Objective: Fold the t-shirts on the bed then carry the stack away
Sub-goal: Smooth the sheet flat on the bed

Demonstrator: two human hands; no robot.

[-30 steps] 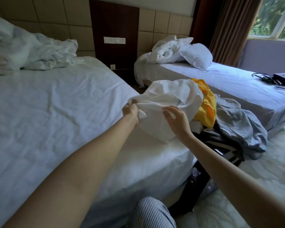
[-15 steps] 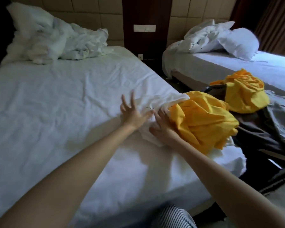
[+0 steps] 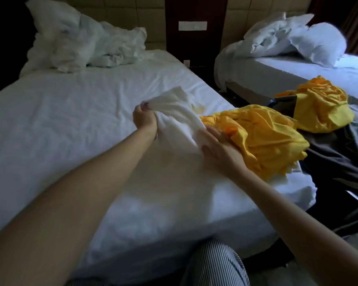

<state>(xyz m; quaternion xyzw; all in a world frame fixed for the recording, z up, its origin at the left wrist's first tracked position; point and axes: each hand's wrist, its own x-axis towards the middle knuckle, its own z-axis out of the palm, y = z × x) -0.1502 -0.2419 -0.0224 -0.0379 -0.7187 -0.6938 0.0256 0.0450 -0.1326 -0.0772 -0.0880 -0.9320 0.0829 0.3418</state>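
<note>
Head view: left hand [image 3: 144,118] is clenched on a bunched fold of the white t-shirt [image 3: 180,114], at frame centre on the near bed [image 3: 70,124]. Right hand [image 3: 217,146] lies released, fingers straight, flat on the same t-shirt's lower edge, touching the crumpled yellow t-shirt [image 3: 258,137] just to its right on the bed's edge. A second yellow garment [image 3: 322,108] sits on dark clothing [image 3: 335,159] at centre right.

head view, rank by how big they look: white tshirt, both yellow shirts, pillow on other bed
1. near yellow shirt
2. far yellow shirt and white t-shirt, alike; white blends into sheet
3. pillow, though farthest away
</note>
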